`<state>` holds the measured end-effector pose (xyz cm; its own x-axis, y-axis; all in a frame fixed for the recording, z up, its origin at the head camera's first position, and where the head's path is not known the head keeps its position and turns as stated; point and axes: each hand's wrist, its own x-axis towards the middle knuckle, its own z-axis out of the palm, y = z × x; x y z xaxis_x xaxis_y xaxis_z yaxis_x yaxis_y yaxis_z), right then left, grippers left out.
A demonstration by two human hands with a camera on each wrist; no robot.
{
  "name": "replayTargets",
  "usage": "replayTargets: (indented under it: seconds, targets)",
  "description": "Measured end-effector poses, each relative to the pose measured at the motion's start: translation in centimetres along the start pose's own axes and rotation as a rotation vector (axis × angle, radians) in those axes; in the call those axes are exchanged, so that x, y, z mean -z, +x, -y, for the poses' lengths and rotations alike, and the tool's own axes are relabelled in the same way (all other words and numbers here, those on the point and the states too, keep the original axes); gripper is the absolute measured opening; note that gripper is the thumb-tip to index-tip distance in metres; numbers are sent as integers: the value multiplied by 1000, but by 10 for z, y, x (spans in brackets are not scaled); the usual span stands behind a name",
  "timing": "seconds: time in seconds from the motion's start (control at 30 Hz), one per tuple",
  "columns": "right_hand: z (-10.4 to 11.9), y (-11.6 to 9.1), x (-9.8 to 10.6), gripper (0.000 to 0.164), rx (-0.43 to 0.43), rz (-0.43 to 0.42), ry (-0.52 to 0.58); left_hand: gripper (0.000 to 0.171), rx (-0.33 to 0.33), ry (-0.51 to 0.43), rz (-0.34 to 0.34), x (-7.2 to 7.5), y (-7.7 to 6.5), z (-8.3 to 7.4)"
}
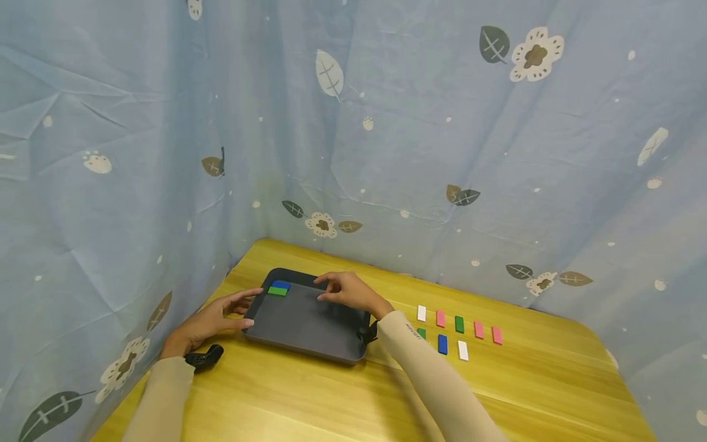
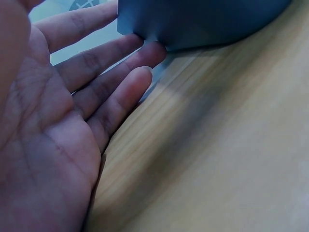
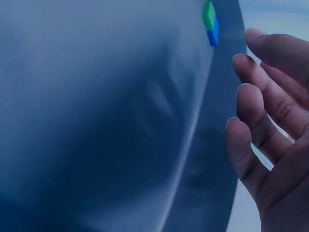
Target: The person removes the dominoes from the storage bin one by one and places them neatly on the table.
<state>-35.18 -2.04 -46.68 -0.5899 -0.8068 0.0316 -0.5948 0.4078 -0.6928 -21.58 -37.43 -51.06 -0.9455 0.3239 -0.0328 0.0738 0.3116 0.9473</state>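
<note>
A dark grey rectangular tray (image 1: 309, 319) lies on the table. In its far left corner a blue block (image 1: 281, 285) and a green block (image 1: 278, 291) sit side by side against each other. My left hand (image 1: 221, 316) is at the tray's left side, thumb near the rim; the left wrist view shows extended fingertips (image 2: 153, 50) against the tray's outer wall (image 2: 193, 24). Over the far part of the tray hovers my right hand (image 1: 350, 290). In the right wrist view its fingers (image 3: 248, 104) are loosely bent, with nothing between them.
Right of the tray, small flat blocks lie in two rows: white (image 1: 422, 313), pink (image 1: 440, 318), green (image 1: 459, 324) and more pink behind, with blue (image 1: 442, 344) and white (image 1: 463, 350) in front. The right forearm partly covers another green block (image 1: 421, 333). Blue patterned curtains (image 1: 409, 153) border the wooden table (image 1: 541, 368).
</note>
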Motion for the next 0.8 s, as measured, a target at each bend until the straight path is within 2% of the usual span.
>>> replayTargets:
  seconds: [0.3,0.57,0.8]
  targets:
    - [3,24,-18,47,-31,15,0,72,11,0,-1,1,2,1]
    - [5,38,-31,52,-112,27,-32,70,-10,25,-4,1,5,4]
    - [8,46,-40,49,-159,25,-55,70,-8,26,-6,2,5,5]
